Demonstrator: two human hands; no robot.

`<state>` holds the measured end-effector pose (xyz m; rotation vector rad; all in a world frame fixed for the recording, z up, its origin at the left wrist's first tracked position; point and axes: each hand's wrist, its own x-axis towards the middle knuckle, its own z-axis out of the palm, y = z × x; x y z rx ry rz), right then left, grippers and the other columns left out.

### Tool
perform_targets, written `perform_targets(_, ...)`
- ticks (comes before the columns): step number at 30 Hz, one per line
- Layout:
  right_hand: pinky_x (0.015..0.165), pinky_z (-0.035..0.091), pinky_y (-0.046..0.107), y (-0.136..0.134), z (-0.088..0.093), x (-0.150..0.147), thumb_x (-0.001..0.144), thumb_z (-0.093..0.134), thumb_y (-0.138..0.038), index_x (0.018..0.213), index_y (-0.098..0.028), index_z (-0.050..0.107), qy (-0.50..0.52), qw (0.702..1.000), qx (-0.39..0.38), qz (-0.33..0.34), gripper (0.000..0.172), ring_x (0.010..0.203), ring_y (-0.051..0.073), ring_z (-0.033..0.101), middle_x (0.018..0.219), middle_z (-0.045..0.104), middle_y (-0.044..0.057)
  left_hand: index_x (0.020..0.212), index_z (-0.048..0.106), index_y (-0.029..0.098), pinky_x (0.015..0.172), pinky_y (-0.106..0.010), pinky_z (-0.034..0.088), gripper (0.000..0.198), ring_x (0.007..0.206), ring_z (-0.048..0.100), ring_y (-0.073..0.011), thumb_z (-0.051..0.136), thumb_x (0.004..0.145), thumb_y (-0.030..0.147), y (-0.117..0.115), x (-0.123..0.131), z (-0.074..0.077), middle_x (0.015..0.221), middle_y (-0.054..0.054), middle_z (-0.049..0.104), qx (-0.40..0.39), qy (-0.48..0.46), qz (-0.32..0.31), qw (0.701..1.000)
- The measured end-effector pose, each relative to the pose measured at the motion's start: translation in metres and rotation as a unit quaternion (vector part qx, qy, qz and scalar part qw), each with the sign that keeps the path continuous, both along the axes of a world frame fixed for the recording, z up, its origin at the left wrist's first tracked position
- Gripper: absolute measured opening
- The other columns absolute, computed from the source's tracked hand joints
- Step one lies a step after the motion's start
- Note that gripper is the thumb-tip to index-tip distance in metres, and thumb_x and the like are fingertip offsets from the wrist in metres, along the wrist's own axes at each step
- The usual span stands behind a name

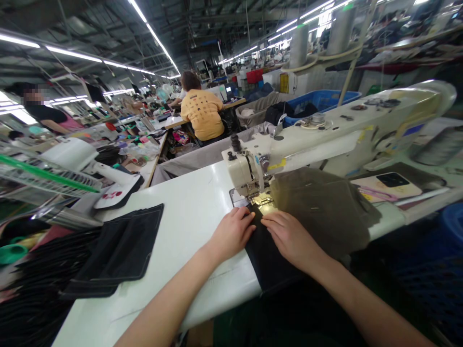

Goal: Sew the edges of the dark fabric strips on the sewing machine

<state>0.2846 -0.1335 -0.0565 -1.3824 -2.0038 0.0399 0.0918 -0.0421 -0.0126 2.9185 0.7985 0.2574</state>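
A cream sewing machine [325,130] stands on the white table [188,212]. Dark fabric [318,202] lies under its needle and hangs over the table's front edge. My left hand [231,232] rests on the left edge of the fabric, fingers curled and pressed down just in front of the lit presser foot [263,198]. My right hand [289,237] lies flat on the fabric beside it, fingers stretched toward the needle. Neither hand lifts anything.
A stack of dark cut fabric pieces [119,250] lies at the table's left. A phone [392,180] lies to the right of the machine. A blue bin [318,100] stands behind. A person in a yellow shirt [203,113] sits at a far station.
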Motion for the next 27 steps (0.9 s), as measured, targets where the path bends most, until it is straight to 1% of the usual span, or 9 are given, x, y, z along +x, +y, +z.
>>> perform_targets(2, 0.094, 0.053, 0.046, -0.005, 0.002, 0.0, 0.095, 0.049, -0.01, 0.112, -0.016, 0.07, -0.01, 1.0, -0.004, 0.002, 0.027, 0.104, 0.025, 0.061, 0.11, 0.07, 0.012, 0.127, 0.06, 0.014, 0.088, -0.041, 0.054, 0.034, 0.098, 0.059, -0.0244, 0.052, 0.097, 0.027, -0.004, 0.001, -0.001, 0.111, -0.012, 0.061, 0.009, 0.004, 0.01, 1.0)
perform_targets(6, 0.097, 0.051, 0.049, -0.013, 0.004, 0.001, 0.096, 0.051, -0.012, 0.107, -0.015, 0.071, -0.024, 1.0, -0.011, 0.001, 0.023, 0.104, 0.026, 0.061, 0.11, 0.07, 0.011, 0.126, 0.061, 0.018, 0.09, -0.042, 0.054, 0.032, 0.103, 0.058, -0.0249, 0.052, 0.097, 0.028, -0.001, -0.001, -0.004, 0.116, -0.012, 0.061, 0.026, 0.004, 0.008, 1.0)
perform_targets(10, 0.102, 0.048, 0.05, -0.022, 0.003, 0.004, 0.095, 0.052, -0.012, 0.109, -0.016, 0.07, -0.027, 1.0, -0.012, 0.007, 0.024, 0.106, 0.024, 0.062, 0.111, 0.07, 0.01, 0.128, 0.059, 0.016, 0.088, -0.044, 0.055, 0.033, 0.105, 0.058, -0.0268, 0.051, 0.097, 0.028, -0.003, -0.003, -0.005, 0.119, -0.013, 0.061, 0.045, 0.017, 0.011, 0.999)
perform_targets(13, 0.105, 0.047, 0.051, -0.026, 0.001, 0.005, 0.095, 0.053, -0.013, 0.113, -0.017, 0.069, -0.028, 1.0, -0.011, 0.009, 0.025, 0.108, 0.024, 0.062, 0.115, 0.07, 0.009, 0.127, 0.059, 0.017, 0.092, -0.046, 0.054, 0.032, 0.112, 0.058, -0.0283, 0.05, 0.097, 0.022, -0.015, -0.002, -0.005, 0.124, -0.013, 0.062, 0.066, 0.014, 0.015, 0.998)
perform_targets(15, 0.106, 0.045, 0.051, -0.028, 0.0, 0.005, 0.095, 0.053, -0.014, 0.115, -0.018, 0.068, -0.029, 0.999, -0.016, 0.012, 0.026, 0.11, 0.024, 0.062, 0.117, 0.07, 0.009, 0.127, 0.059, 0.018, 0.096, -0.045, 0.053, 0.032, 0.117, 0.057, -0.0276, 0.051, 0.096, 0.019, -0.027, 0.0, -0.006, 0.128, -0.013, 0.061, 0.061, 0.004, -0.001, 0.998)
perform_targets(17, 0.108, 0.043, 0.051, -0.029, -0.001, 0.005, 0.096, 0.052, -0.014, 0.118, -0.018, 0.067, -0.029, 0.999, -0.023, 0.015, 0.027, 0.112, 0.024, 0.061, 0.12, 0.069, 0.009, 0.127, 0.059, 0.018, 0.097, -0.044, 0.054, 0.032, 0.12, 0.058, -0.0276, 0.053, 0.095, 0.019, -0.042, 0.0, -0.006, 0.13, -0.013, 0.062, 0.049, 0.0, -0.017, 0.999)
perform_targets(20, 0.11, 0.041, 0.051, -0.03, -0.001, 0.005, 0.097, 0.05, -0.015, 0.119, -0.017, 0.066, -0.028, 0.999, -0.026, 0.016, 0.027, 0.114, 0.023, 0.06, 0.122, 0.069, 0.009, 0.128, 0.058, 0.016, 0.098, -0.046, 0.054, 0.033, 0.124, 0.057, -0.03, 0.053, 0.096, 0.021, -0.058, -0.001, -0.008, 0.131, -0.014, 0.062, 0.052, -0.001, -0.026, 0.998)
perform_targets(23, 0.11, 0.04, 0.052, -0.032, 0.0, 0.005, 0.097, 0.051, -0.016, 0.117, -0.018, 0.067, -0.024, 0.999, -0.023, 0.017, 0.025, 0.113, 0.024, 0.061, 0.121, 0.069, 0.008, 0.131, 0.057, 0.015, 0.101, -0.047, 0.054, 0.035, 0.128, 0.055, -0.0312, 0.051, 0.096, 0.022, -0.064, -0.004, -0.01, 0.136, -0.014, 0.06, 0.06, -0.006, -0.033, 0.998)
perform_targets(27, 0.112, 0.035, 0.054, -0.029, 0.002, 0.006, 0.097, 0.052, -0.017, 0.118, -0.021, 0.067, -0.016, 0.999, -0.03, 0.017, 0.026, 0.113, 0.024, 0.06, 0.121, 0.07, 0.007, 0.131, 0.057, 0.016, 0.101, -0.049, 0.054, 0.036, 0.128, 0.055, -0.0317, 0.051, 0.096, 0.021, -0.058, -0.006, -0.01, 0.137, -0.014, 0.059, 0.047, -0.006, -0.037, 0.998)
